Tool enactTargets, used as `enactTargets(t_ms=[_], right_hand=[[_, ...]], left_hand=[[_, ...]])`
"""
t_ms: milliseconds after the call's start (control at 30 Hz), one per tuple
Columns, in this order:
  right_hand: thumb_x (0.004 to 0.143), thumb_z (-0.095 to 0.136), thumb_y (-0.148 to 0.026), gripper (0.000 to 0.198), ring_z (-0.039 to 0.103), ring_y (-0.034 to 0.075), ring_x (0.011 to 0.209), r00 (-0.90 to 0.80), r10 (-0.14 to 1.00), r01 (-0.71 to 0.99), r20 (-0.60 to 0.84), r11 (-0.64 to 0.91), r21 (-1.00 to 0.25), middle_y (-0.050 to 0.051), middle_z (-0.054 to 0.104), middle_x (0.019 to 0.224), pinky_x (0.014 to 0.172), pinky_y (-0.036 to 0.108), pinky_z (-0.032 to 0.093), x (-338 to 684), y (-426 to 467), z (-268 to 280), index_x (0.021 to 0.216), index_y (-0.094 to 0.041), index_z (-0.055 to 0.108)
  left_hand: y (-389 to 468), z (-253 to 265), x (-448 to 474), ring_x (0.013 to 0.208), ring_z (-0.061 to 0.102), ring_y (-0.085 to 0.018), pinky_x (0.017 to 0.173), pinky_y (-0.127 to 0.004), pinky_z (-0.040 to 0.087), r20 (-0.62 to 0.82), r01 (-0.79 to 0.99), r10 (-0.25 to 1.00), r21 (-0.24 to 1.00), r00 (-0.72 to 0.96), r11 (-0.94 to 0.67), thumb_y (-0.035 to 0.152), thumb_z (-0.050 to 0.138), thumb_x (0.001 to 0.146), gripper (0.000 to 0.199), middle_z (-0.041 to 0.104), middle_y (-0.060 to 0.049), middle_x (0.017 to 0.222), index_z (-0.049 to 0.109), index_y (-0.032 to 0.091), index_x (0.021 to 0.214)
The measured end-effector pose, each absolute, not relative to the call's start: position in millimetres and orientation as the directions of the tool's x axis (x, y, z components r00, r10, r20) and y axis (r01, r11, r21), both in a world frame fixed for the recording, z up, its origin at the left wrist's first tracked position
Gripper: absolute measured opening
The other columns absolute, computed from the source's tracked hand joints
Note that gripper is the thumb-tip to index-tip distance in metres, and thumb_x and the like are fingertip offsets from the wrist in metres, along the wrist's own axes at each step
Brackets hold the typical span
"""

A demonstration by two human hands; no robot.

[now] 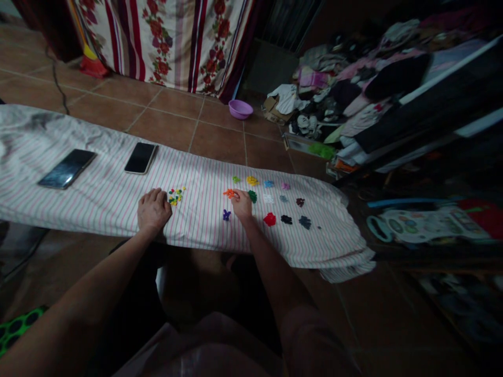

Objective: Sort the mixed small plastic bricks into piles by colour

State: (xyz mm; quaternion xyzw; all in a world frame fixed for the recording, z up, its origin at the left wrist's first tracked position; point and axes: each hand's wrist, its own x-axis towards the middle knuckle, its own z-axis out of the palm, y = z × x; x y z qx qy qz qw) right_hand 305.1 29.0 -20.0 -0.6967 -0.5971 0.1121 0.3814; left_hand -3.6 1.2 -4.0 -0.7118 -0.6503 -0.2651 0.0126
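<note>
Palm down on the striped cloth, my left hand (pixel 154 210) rests with its fingers laid out, right beside a small mixed pile of yellow, green and red pieces (pixel 176 196). My right hand (pixel 242 205) is at the orange pieces (pixel 229 193), its thumb and fingertips pinched together; what lies between them is too small to make out. Around it are single-colour piles: purple pieces (pixel 227 215), dark green pieces (pixel 252 196), yellow pieces (pixel 252 180), light green pieces (pixel 236 179) and red pieces (pixel 269 219).
Farther right lie blue (pixel 269 184), pink (pixel 285 186), white (pixel 269 199), brown (pixel 300 202), black (pixel 286 220) and grey piles (pixel 305 222). Two phones, one nearer (pixel 140 157) and one farther left (pixel 67 168), lie on the striped cloth (pixel 204 183). A purple basin (pixel 240 109) stands on the floor.
</note>
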Motion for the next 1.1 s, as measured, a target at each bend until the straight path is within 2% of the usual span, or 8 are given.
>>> enactTargets(t_ms=[133,367,567,700,900,1000,1100], right_hand=[[0.071,0.045,-0.012,0.035,0.061,0.017,0.084,0.259,0.918,0.734,0.301,0.015,-0.679,0.008,0.066,0.097,0.082,0.033,0.054,301.8,31.1,-19.4,0.096,-0.017,0.069],[0.072,0.048,-0.012,0.035,0.061,0.018,0.082,0.315,0.913,0.725,0.260,-0.055,-0.686,0.013,0.063,0.101,0.081,0.032,0.052,301.0,25.1,-10.7,0.101,-0.011,0.068],[0.078,0.047,-0.014,0.035,0.060,0.019,0.087,0.298,0.892,0.768,0.340,-0.012,-0.641,0.011,0.061,0.106,0.089,0.034,0.049,287.8,23.2,7.3,0.107,-0.016,0.068],[0.083,0.045,-0.015,0.033,0.060,0.018,0.088,0.191,0.924,0.755,0.332,0.078,-0.652,0.009,0.060,0.104,0.087,0.031,0.049,255.0,25.4,14.0,0.105,-0.018,0.069],[0.088,0.047,-0.017,0.028,0.060,0.016,0.088,-0.059,0.971,0.732,0.231,0.200,-0.652,0.005,0.062,0.102,0.084,0.027,0.048,190.7,32.2,8.5,0.103,-0.021,0.070],[0.090,0.046,-0.016,0.028,0.059,0.015,0.093,-0.149,0.967,0.746,0.205,0.246,-0.619,0.004,0.064,0.102,0.088,0.026,0.046,160.8,39.9,9.0,0.102,-0.022,0.070],[0.092,0.046,-0.018,0.028,0.055,0.017,0.099,-0.203,0.961,0.800,0.186,0.273,-0.534,0.004,0.065,0.104,0.092,0.028,0.042,135.9,48.0,15.5,0.104,-0.024,0.070]], left_hand=[[1.5,-4.6,-3.7,0.122,0.048,-0.031,0.101,-0.048,0.034,0.397,0.932,0.918,0.327,0.013,-0.155,0.025,0.043,0.083,0.034,0.059,-0.012,0.128,0.059,0.021,0.112],[1.6,-4.0,-3.3,0.124,0.047,-0.032,0.102,-0.049,0.034,0.384,0.926,0.923,0.345,0.007,-0.150,0.025,0.041,0.085,0.034,0.058,-0.015,0.129,0.060,0.018,0.113],[1.8,-3.9,-2.8,0.124,0.049,-0.030,0.101,-0.046,0.035,0.388,0.941,0.922,0.305,0.014,-0.143,0.024,0.041,0.085,0.032,0.059,-0.014,0.129,0.060,0.018,0.111],[1.7,-1.8,-2.4,0.123,0.049,-0.030,0.101,-0.045,0.035,0.376,0.945,0.927,0.300,0.009,-0.131,0.024,0.041,0.086,0.031,0.059,-0.013,0.129,0.060,0.017,0.110],[1.4,0.5,-1.9,0.122,0.049,-0.030,0.100,-0.046,0.036,0.381,0.949,0.924,0.283,0.021,-0.138,0.023,0.041,0.086,0.030,0.059,-0.014,0.127,0.060,0.016,0.108],[2.0,-0.5,-1.7,0.122,0.050,-0.030,0.100,-0.045,0.036,0.387,0.952,0.922,0.274,0.023,-0.138,0.022,0.042,0.086,0.029,0.060,-0.014,0.127,0.060,0.016,0.107],[3.1,-2.9,-1.7,0.123,0.049,-0.028,0.102,-0.044,0.035,0.395,0.952,0.918,0.268,0.030,-0.146,0.021,0.040,0.086,0.029,0.060,-0.014,0.127,0.059,0.016,0.107]])
